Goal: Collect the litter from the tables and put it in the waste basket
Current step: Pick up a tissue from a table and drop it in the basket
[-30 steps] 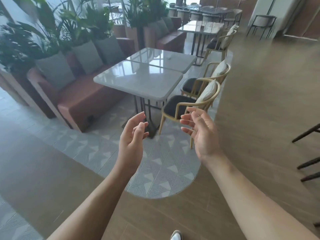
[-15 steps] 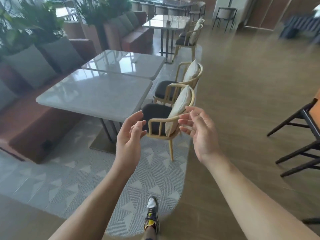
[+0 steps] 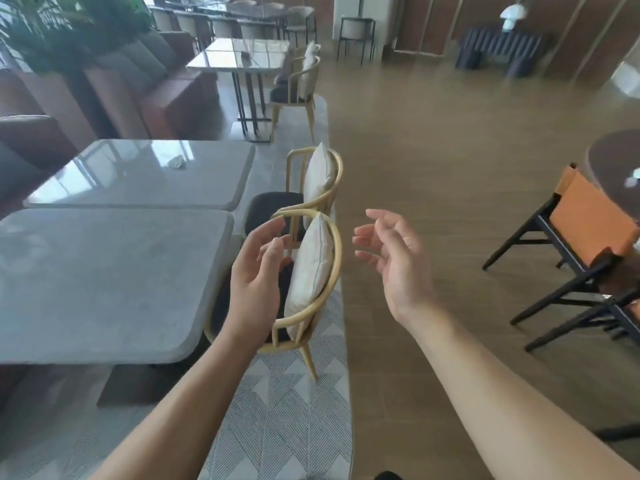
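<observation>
A small crumpled white piece of litter (image 3: 176, 162) lies on the second grey marble table (image 3: 104, 188), beyond the nearest table (image 3: 86, 282). Something small and dark (image 3: 245, 56) sits on a third table (image 3: 225, 62) farther back. My left hand (image 3: 254, 275) is raised in front of the nearest wooden chair (image 3: 313, 271), fingers relaxed, holding nothing. My right hand (image 3: 394, 261) hovers over the wooden floor to the right, palm facing left, fingers loose, empty too. No waste basket is in view.
Two wooden chairs with white cushions stand along the tables' right side, the farther chair (image 3: 317, 181) behind the near one. Brown sofas (image 3: 145, 95) and plants line the left. A black-framed orange chair (image 3: 588, 244) and a dark round table (image 3: 616, 168) stand at the right. Open wooden floor (image 3: 433, 150) runs between.
The view has advanced and swung right along the tables; they now sit close at my left. Both hands stay raised and empty, slightly farther apart.
</observation>
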`<state>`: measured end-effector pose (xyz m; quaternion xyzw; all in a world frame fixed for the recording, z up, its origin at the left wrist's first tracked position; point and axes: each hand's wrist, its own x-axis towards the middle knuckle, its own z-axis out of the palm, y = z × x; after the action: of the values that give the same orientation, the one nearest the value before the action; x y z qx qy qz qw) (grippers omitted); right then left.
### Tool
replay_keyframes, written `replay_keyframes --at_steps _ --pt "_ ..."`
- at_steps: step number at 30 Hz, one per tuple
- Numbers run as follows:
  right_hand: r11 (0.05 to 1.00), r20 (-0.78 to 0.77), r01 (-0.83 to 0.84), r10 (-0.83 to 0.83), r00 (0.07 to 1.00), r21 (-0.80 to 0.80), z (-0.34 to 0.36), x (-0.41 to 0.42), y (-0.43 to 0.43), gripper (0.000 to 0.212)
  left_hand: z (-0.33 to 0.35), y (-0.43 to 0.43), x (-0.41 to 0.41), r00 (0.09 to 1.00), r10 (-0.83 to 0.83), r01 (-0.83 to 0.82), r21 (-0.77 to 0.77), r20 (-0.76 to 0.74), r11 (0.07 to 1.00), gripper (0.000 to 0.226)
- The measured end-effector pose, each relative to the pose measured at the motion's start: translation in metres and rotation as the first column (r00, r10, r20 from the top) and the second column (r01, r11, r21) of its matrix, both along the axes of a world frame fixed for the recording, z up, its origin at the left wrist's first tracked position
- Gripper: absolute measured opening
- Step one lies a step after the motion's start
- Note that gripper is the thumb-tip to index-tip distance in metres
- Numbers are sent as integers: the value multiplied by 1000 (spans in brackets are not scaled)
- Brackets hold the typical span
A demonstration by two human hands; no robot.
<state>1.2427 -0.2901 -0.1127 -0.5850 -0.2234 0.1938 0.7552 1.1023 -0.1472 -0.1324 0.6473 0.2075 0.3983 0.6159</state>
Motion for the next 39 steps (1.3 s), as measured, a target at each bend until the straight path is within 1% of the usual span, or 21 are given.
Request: replay_keyframes --at_steps 2,4,8,12,16,21,29,33,36,39 --pt "999 -9 35 -35 999 4 1 32 12 23 1 16 37 999 -45 45 12 1 999 28" --pt "997 -41 73 -72 997 8 -2 62 21 21 2 25 70 997 -82 82 14 -2 997 34" --pt "991 -86 130 -129 988 14 -14 136 32 24 -6 43 151 992 -127 127 -37 -12 991 27" --pt "989 -84 148 -145 986 29 -20 223 45 27 -15 57 244 990 -142 141 -49 -15 989 30" --pt "992 -79 126 -125 989 17 -18 323 58 28 -19 71 343 994 -111 110 -82 -12 991 35" --pt "995 -56 103 -103 993 -4 -11 441 79 26 -14 89 451 998 -58 60 -100 22 993 31" --pt "993 -44 116 -117 992 -25 -22 575 130 21 -18 144 568 1000 -2 3 -90 6 996 30" --pt "994 1 106 -106 994 -38 -31 642 175 20 -24 188 632 1000 23 -21 -90 19 996 33" --pt "995 26 90 -89 996 -48 -35 697 220 20 -28 230 684 998 49 -43 -122 47 992 30" --pt "997 36 60 -59 998 -55 -38 752 273 20 -31 280 738 997 70 -64 -149 37 987 24"
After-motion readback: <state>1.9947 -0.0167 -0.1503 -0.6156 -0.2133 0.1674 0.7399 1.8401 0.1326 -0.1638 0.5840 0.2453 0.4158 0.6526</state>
